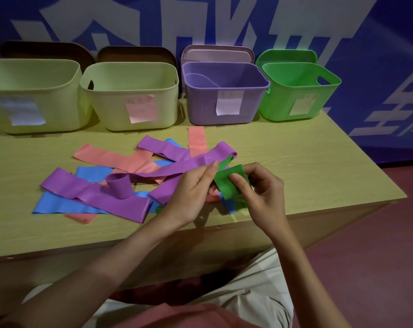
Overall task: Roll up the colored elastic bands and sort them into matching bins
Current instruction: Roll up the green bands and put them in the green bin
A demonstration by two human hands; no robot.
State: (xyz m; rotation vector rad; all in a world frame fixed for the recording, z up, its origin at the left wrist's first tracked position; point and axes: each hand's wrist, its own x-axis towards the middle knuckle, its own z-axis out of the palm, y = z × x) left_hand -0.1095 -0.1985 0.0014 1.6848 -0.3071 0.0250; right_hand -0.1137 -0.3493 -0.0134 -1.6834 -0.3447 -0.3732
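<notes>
Head view: both hands, left and right, pinch the green band, grip firm, above the table.

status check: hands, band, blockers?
Both hands, left hand and right hand, pinch the green band, part rolled. Green bin open. Nothing blocking.

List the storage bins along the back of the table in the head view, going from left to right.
Pale yellow-green plastic bin with a white label → pale yellow-green plastic bin with a pink label → purple plastic bin with a white label → bright green plastic bin with a pale label.
</notes>
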